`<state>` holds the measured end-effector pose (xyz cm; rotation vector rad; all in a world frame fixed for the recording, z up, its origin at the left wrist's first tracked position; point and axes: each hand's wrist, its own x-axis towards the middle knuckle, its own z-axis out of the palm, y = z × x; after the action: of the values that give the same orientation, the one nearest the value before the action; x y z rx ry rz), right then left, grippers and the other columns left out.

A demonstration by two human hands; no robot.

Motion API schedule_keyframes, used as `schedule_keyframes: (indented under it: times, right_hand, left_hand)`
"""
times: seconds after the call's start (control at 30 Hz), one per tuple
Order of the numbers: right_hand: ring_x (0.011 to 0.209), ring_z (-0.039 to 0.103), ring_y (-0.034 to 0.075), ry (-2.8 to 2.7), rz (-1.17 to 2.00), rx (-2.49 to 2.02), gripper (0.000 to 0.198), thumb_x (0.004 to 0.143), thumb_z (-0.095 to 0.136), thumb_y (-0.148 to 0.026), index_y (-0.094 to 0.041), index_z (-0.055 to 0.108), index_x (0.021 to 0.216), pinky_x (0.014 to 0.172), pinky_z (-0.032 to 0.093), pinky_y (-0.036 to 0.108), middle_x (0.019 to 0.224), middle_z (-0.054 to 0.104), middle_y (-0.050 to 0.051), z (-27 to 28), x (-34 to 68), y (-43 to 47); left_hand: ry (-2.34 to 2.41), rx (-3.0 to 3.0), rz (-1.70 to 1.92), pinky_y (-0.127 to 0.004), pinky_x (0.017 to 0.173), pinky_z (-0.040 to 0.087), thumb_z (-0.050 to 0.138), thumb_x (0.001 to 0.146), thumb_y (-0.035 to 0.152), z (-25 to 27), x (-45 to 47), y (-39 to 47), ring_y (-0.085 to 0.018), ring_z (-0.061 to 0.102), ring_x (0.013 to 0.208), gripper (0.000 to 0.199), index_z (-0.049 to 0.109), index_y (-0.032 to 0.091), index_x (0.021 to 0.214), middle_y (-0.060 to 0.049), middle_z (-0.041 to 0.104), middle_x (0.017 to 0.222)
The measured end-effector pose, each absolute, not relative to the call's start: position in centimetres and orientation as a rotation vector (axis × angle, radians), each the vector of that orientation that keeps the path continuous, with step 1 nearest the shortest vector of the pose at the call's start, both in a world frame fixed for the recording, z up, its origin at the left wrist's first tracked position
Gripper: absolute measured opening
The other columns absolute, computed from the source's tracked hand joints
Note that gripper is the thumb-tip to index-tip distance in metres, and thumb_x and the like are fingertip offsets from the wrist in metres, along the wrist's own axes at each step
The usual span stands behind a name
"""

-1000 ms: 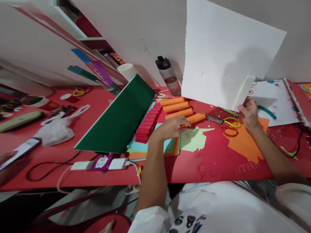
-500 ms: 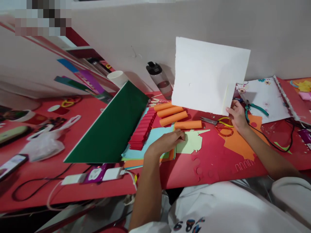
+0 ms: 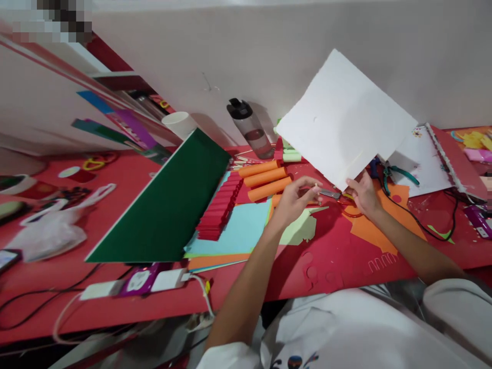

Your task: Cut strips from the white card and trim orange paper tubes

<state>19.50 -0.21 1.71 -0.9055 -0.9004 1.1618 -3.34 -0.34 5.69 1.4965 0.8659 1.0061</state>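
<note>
subject item: the white, roughly square board (image 3: 346,113), raised above the desk (image 3: 126,174), turned corner-down in front of the wall (image 3: 288,61). your right hand (image 3: 364,196) grasps it near its lowest corner, thumb on the near face; the grip there presumably keeps the broad face turned toward you and clear of the clutter. contact with the wall cannot be determined.

your left hand (image 3: 298,202) is loosely curled just beside the board's lower corner; whether it pinches anything cannot be told. the scissors with yellow and red handles (image 3: 329,193) lie beneath and between your hands, probably within easy reach by design.

further left, orange paper tubes (image 3: 267,177) lie side by side, seemingly grouped by colour. beyond them, a red pleated paper stack (image 3: 219,207) rests beside light blue paper sheets (image 3: 246,225). a dark green rectangular board (image 3: 165,205) slants alongside. the clear bottle with a black lid (image 3: 251,128) stands behind.
</note>
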Motion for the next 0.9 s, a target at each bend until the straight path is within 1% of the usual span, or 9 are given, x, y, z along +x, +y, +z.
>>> schedule_keyframes:
  times: [0.07,0.2,0.33,0.43,0.6,0.73,0.9]
  right_hand:
    - [0.102,0.075,0.027,-0.925,1.146,-0.943,0.058,0.075,0.084,-0.034,-0.03,0.054,0.124,0.064,0.066,0.036,0.127,0.073,0.005,1.6,19.6,-0.1]
    - [0.111,0.074,0.032,-0.996,1.123,-0.988,0.057,0.077,0.082,-0.039,-0.031,0.053,0.126,0.075,0.069,0.045,0.124,0.074,0.006,1.4,19.8,0.0]
    - [0.121,0.071,0.033,-1.033,1.1,-0.993,0.06,0.077,0.083,-0.041,-0.031,0.054,0.128,0.084,0.069,0.048,0.134,0.071,0.008,1.2,19.5,0.0]
    - [0.124,0.07,0.033,-1.041,1.085,-1.005,0.06,0.077,0.083,-0.042,-0.029,0.055,0.128,0.089,0.068,0.048,0.135,0.071,0.009,1.0,19.3,-0.1]
    - [0.123,0.071,0.033,-1.048,1.109,-1.017,0.063,0.078,0.083,-0.045,-0.031,0.053,0.131,0.087,0.068,0.049,0.134,0.072,0.009,1.1,19.3,-0.2]
    - [0.126,0.069,0.033,-1.034,1.114,-0.999,0.061,0.077,0.085,-0.043,-0.031,0.054,0.128,0.09,0.068,0.049,0.137,0.07,0.008,1.1,19.3,-0.3]
    - [0.119,0.072,0.032,-1.044,1.132,-1.007,0.062,0.076,0.086,-0.045,-0.031,0.053,0.126,0.081,0.07,0.047,0.13,0.071,0.008,0.9,19.3,-0.3]
  left_hand:
    - [0.829,1.334,1.067,-0.028,0.071,0.059,0.083,0.083,0.051,5.1,-1.6,0.2,-0.016,0.071,0.074,0.037,0.068,0.02,0.095,-0.003,0.074,0.085]
    - [0.828,1.137,1.135,-0.027,0.071,0.059,0.09,0.074,0.05,3.3,0.5,0.5,-0.015,0.071,0.074,0.041,0.069,0.02,0.09,-0.002,0.075,0.082]
    - [0.81,1.093,1.123,-0.031,0.08,0.062,0.093,0.071,0.051,1.9,1.7,-0.2,-0.016,0.074,0.079,0.043,0.069,0.02,0.088,-0.003,0.076,0.085]
    - [0.826,1.072,1.132,-0.034,0.081,0.064,0.093,0.071,0.053,1.4,2.4,-0.5,-0.017,0.075,0.078,0.045,0.066,0.02,0.087,-0.002,0.075,0.083]
    - [0.827,1.058,1.183,-0.036,0.079,0.064,0.094,0.07,0.053,1.2,2.8,-0.5,-0.018,0.076,0.076,0.051,0.059,0.022,0.09,0.0,0.072,0.079]
    - [0.84,1.086,1.198,-0.036,0.078,0.064,0.094,0.072,0.052,1.3,3.0,-0.4,-0.019,0.077,0.077,0.053,0.055,0.023,0.092,0.001,0.071,0.078]
    - [0.844,1.101,1.231,-0.032,0.073,0.062,0.093,0.074,0.05,1.3,3.1,-0.4,-0.017,0.075,0.072,0.054,0.049,0.024,0.09,0.003,0.07,0.076]
